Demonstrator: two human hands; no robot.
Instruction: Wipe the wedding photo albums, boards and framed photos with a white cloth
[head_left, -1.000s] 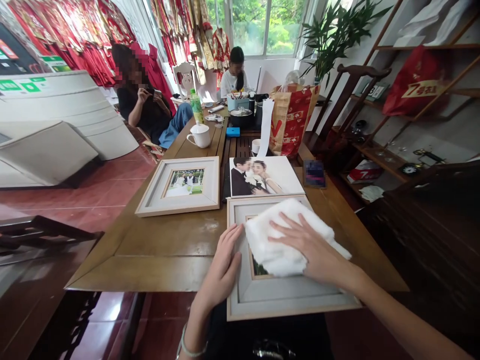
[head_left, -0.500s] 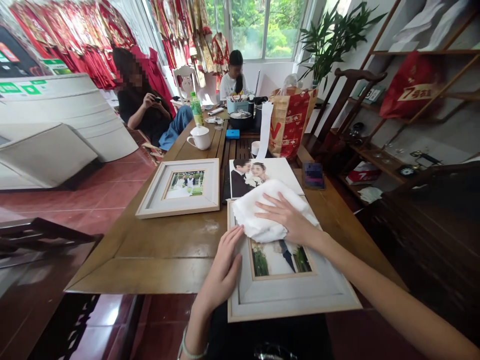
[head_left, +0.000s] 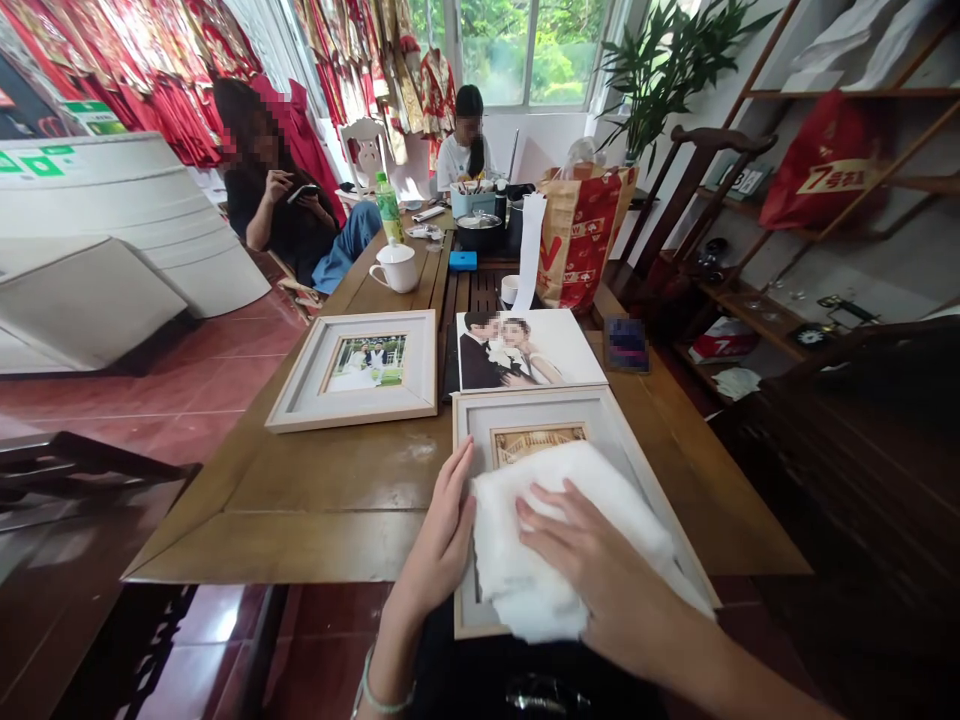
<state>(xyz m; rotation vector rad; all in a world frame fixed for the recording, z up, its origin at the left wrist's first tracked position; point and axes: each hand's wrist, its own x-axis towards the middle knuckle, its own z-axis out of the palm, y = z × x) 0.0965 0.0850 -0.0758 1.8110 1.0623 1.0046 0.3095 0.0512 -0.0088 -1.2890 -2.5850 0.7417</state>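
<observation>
A light wooden picture frame (head_left: 471,410) lies at the table's near edge, its front end sticking out past it. My right hand (head_left: 592,560) presses a folded white cloth (head_left: 555,490) onto its lower part, fingers apart and bent into the fabric. The cloth hides most of the picture inside; only a brown patterned strip (head_left: 540,440) shows at the top. Along the frame's left edge rests my left hand (head_left: 442,540), fingers stretched out and touching it. Beyond the frame lies a wedding photo print (head_left: 517,350). A second framed photo (head_left: 356,370) lies to the left.
Farther back on the wooden table (head_left: 315,490) are a lidded white mug (head_left: 397,270), a green bottle (head_left: 389,210), a black pot (head_left: 480,232) and a paper bag (head_left: 585,240). A phone-like dark item (head_left: 627,345) lies right. Two people sit beyond, one holding a phone.
My right hand has drawn the white cloth down the frame toward me, uncovering its top and covering the lower picture. My left hand stays by the left edge.
</observation>
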